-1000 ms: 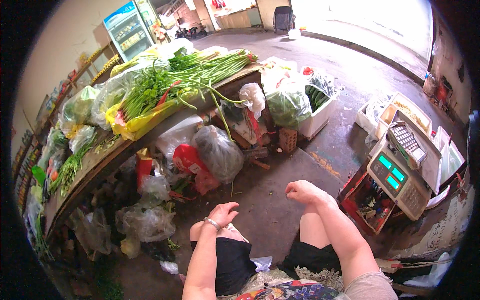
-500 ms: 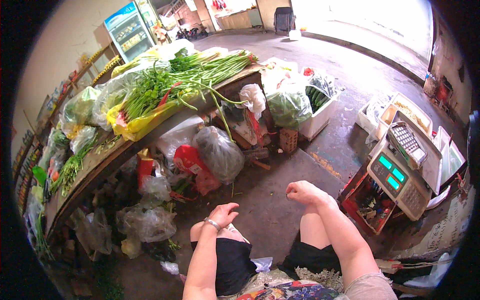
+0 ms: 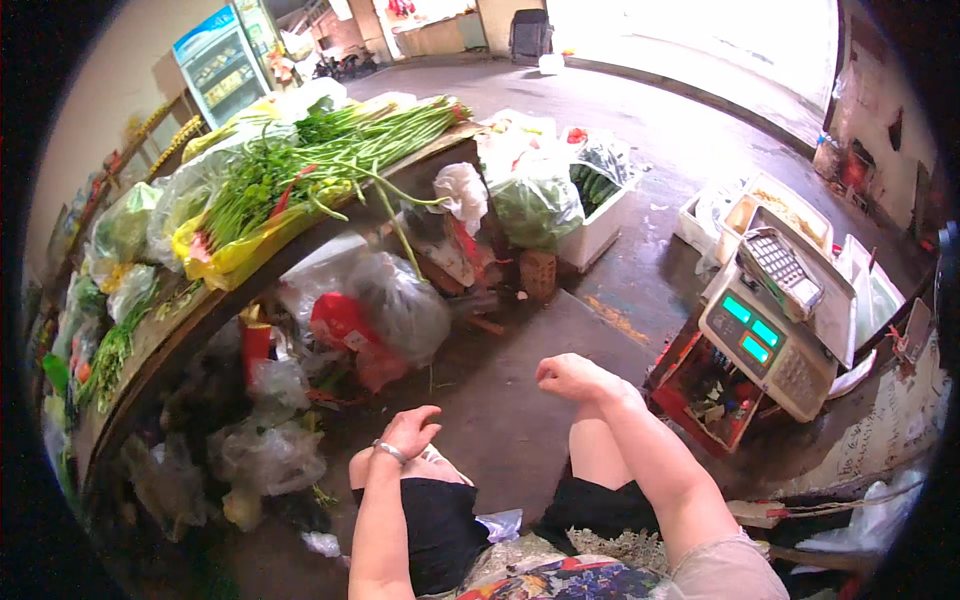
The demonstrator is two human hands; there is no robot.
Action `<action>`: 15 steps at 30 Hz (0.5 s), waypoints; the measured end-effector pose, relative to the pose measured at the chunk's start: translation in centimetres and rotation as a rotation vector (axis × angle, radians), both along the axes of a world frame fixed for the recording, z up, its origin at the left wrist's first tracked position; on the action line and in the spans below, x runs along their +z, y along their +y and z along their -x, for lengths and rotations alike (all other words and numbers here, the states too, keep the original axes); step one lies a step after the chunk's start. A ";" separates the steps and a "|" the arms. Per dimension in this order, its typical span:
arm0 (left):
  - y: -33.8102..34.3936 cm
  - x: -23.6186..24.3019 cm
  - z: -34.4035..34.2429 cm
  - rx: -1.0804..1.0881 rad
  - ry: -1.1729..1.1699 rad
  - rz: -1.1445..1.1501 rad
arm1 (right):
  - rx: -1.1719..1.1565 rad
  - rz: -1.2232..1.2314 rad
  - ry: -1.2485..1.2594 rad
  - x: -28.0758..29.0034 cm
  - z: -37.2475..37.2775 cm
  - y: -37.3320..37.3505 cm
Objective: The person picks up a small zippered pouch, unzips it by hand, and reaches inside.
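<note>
My left hand [image 3: 409,432] lies by my left knee with a bracelet [image 3: 390,452] round the wrist. Its fingers are loosely stretched and apart, and nothing shows in them. Over my right knee hangs my right hand [image 3: 578,378], bent at the wrist. Its fingers are curled in, with nothing seen in them. Neither hand touches the goods around me. Nearest on the left are a red bag [image 3: 352,335] and a clear plastic bag [image 3: 407,310] under a table. On the right stands a scale [image 3: 765,345] with lit green displays.
Long green beans [image 3: 410,135] and leafy greens in a yellow bag [image 3: 235,255] lie on the wooden table [image 3: 330,220]. A white box [image 3: 605,225] of cucumbers stands beyond a brick [image 3: 538,272]. A red-sided box [image 3: 705,405] sits below the scale. A glass-door fridge [image 3: 220,65] stands far left.
The whole view has turned a little to the right, so things sit further left. Both hands keep almost the same pose over the knees.
</note>
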State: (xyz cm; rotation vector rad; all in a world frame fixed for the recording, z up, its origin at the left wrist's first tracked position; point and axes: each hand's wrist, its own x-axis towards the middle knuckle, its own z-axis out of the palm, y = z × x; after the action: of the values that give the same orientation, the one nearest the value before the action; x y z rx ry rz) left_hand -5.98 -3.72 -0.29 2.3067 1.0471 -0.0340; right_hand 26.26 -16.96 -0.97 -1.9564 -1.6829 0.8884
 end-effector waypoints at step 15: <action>-0.1 0.0 -0.1 0.029 -0.003 0.013 | 0.021 -0.018 -0.016 -0.9 -0.3 0.2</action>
State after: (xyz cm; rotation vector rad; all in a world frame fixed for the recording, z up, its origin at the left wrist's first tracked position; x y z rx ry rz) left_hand -5.86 -3.79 -0.32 2.2788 1.0757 -0.0250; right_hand 26.51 -16.76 -1.85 -1.9425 -1.7177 0.8649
